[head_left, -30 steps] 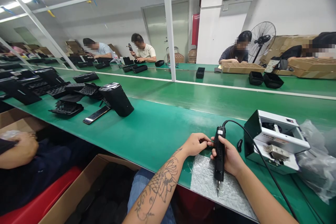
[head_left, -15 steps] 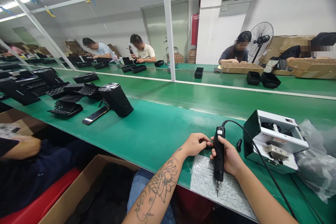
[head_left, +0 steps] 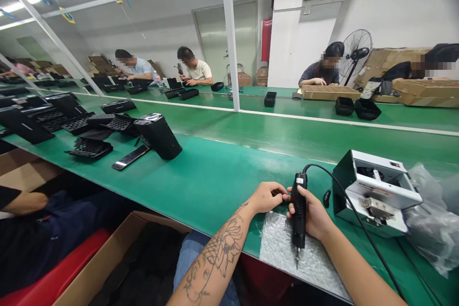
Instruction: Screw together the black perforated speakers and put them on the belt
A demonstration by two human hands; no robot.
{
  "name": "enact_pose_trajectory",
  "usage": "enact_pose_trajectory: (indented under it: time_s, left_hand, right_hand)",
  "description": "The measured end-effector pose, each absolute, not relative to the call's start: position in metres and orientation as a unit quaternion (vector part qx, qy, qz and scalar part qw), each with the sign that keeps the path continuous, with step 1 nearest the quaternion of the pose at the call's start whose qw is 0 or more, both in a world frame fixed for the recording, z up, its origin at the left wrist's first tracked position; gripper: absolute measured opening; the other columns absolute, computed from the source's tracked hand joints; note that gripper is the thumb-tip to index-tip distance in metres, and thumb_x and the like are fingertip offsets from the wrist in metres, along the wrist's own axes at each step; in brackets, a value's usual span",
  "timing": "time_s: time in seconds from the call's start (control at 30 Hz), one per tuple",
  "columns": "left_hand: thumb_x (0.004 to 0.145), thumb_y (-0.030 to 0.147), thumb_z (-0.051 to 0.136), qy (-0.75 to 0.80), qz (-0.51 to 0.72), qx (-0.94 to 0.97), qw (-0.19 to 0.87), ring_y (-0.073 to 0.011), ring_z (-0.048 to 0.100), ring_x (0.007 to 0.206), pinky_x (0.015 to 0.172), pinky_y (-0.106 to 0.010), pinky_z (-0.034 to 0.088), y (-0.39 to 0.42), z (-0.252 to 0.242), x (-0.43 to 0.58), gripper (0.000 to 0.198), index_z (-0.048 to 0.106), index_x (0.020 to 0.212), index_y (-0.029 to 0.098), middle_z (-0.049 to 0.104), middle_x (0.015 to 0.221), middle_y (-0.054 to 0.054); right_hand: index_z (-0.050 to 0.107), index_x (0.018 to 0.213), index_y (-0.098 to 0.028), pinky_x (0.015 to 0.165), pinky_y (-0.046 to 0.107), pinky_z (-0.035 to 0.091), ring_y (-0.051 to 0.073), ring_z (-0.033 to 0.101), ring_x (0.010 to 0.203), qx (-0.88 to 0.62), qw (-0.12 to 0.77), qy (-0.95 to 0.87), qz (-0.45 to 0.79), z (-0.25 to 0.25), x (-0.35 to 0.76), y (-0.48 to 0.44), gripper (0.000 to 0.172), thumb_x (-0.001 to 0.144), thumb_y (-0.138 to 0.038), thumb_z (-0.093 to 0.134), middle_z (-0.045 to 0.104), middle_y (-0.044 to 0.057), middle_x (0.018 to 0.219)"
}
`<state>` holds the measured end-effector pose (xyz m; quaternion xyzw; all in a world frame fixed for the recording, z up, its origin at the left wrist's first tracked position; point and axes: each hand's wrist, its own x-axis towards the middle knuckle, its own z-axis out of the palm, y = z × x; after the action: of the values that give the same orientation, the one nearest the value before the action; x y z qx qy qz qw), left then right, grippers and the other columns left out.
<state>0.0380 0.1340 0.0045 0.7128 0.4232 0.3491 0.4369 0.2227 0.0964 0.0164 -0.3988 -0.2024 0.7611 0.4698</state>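
A black corded electric screwdriver [head_left: 299, 210] is gripped in my right hand [head_left: 315, 213], its bit pointing down over a silvery foam sheet [head_left: 283, 244] at the table's front edge. My left hand [head_left: 268, 196] is closed, fingertips together beside the tool's upper body; what they hold, if anything, is hidden. To the right stands a white and black machine [head_left: 376, 191] with a metal block on its front. Between it and my right hand lies a small black part [head_left: 326, 198].
Black housings [head_left: 159, 136], grille parts [head_left: 89, 148] and a phone-like slab [head_left: 131, 157] lie on the green table at left. Clear plastic bags [head_left: 433, 215] sit at far right. A seated person's arm [head_left: 27, 202] and an open carton [head_left: 89, 260] are at lower left.
My hands and the screwdriver look unmoved. Black parts on the far belt have shifted slightly left. The neighbour's arm at lower left has drawn left and down.
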Motion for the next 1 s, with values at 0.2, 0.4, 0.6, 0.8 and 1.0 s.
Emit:
enact_pose_trajectory:
  time_s: [0.2,0.4,0.6,0.8,1.0]
  left_hand:
    - [0.080,0.014,0.057,0.419,0.348,0.714,0.440,-0.0144,0.068,0.082,0.076,-0.023,0.051,0.1347,0.0028,0.0375,0.028,0.081,0.095,0.014,0.080,0.094,-0.004]
    - [0.080,0.015,0.058,0.424,0.344,0.714,0.438,-0.0145,0.067,0.080,0.074,-0.023,0.051,0.1345,0.0035,0.0376,0.028,0.081,0.095,0.014,0.079,0.092,-0.004]
    - [0.078,0.014,0.057,0.422,0.346,0.714,0.439,-0.0150,0.069,0.081,0.075,-0.023,0.052,0.1343,0.0048,0.0379,0.029,0.081,0.095,0.013,0.080,0.093,-0.004]
    - [0.079,0.014,0.057,0.421,0.348,0.714,0.439,-0.0156,0.070,0.083,0.078,-0.024,0.053,0.1340,0.0045,0.0373,0.029,0.081,0.095,0.013,0.080,0.094,-0.005]
    - [0.081,0.015,0.057,0.420,0.345,0.715,0.440,-0.0155,0.070,0.084,0.079,-0.024,0.053,0.1349,0.0027,0.0377,0.029,0.082,0.097,0.014,0.080,0.096,-0.005]
  right_hand:
    - [0.069,0.109,-0.018,0.055,0.038,0.060,0.015,0.061,0.051,-0.401,0.471,-0.202,0.760,0.0164,0.2223,0.0963,0.027,0.094,-0.041,0.068,0.078,0.007,0.094]
    - [0.069,0.108,-0.019,0.055,0.038,0.060,0.015,0.061,0.051,-0.400,0.470,-0.202,0.761,0.0155,0.2225,0.0967,0.027,0.093,-0.041,0.069,0.078,0.007,0.092]
    - [0.069,0.109,-0.018,0.055,0.037,0.060,0.016,0.061,0.051,-0.399,0.469,-0.205,0.761,0.0148,0.2233,0.0969,0.028,0.093,-0.041,0.069,0.075,0.006,0.083]
    - [0.069,0.108,-0.020,0.055,0.036,0.060,0.016,0.061,0.052,-0.399,0.468,-0.205,0.761,0.0162,0.2227,0.0961,0.026,0.094,-0.041,0.068,0.075,0.004,0.082]
    - [0.070,0.107,-0.019,0.055,0.036,0.060,0.015,0.060,0.052,-0.401,0.469,-0.205,0.760,0.0163,0.2226,0.0964,0.026,0.094,-0.041,0.067,0.076,0.005,0.086]
